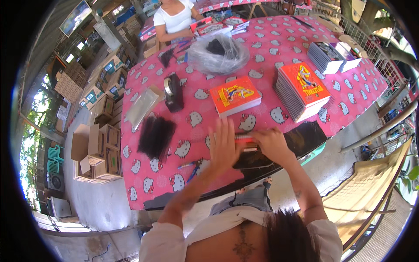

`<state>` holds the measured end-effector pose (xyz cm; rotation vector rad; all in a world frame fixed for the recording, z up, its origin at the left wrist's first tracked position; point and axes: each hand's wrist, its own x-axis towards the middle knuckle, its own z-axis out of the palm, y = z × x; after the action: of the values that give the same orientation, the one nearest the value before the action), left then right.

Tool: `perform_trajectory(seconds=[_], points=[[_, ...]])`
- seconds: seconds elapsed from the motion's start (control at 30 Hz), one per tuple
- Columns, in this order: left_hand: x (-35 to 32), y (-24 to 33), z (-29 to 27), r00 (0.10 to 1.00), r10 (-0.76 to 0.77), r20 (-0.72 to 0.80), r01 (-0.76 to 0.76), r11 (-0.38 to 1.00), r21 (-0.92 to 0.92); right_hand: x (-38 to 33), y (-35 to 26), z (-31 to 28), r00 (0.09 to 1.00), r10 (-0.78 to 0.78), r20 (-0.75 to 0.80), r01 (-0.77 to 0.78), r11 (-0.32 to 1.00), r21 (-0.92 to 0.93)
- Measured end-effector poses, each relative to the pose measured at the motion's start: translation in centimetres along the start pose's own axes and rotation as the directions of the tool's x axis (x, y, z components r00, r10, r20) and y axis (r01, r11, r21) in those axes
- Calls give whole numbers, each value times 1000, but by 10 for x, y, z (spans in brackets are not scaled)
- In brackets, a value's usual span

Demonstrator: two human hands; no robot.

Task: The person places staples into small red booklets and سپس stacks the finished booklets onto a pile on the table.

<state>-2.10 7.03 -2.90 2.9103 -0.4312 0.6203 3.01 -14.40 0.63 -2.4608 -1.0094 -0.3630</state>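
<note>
Between my hands, at the table's near edge, is a thin red notebook [245, 140], seen nearly edge-on and partly hidden by my fingers. My right hand [274, 145] has its fingers curled over the notebook's right end. At its left end is my left hand [224, 145], fingers stretched out and slightly blurred, thumb by the notebook. Just beyond lies a short stack of red-orange notebooks [235, 97] with a cartoon cover. A taller stack of matching spiral notebooks [302, 89] stands to the right.
On the pink patterned tablecloth [192, 139], left side, are a black tape dispenser [174, 94], clear plastic sleeves [144, 106], a pile of thin black strips [156, 137] and pens [191, 168]. Farther off are a plastic bag [218, 56], more notebook stacks [325, 57] and a person [173, 19].
</note>
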Motion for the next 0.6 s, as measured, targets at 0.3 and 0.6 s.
perform_trajectory(seconds=[0.3,0.6], points=[[15,8,-9,996,7,-87,-7,1000,7,-3,0,3,1000,31,-3,-31,1000,1],[43,13,5,996,84,31,-89,963,255,-4,9,9,993,58,99,-58,998,-11]])
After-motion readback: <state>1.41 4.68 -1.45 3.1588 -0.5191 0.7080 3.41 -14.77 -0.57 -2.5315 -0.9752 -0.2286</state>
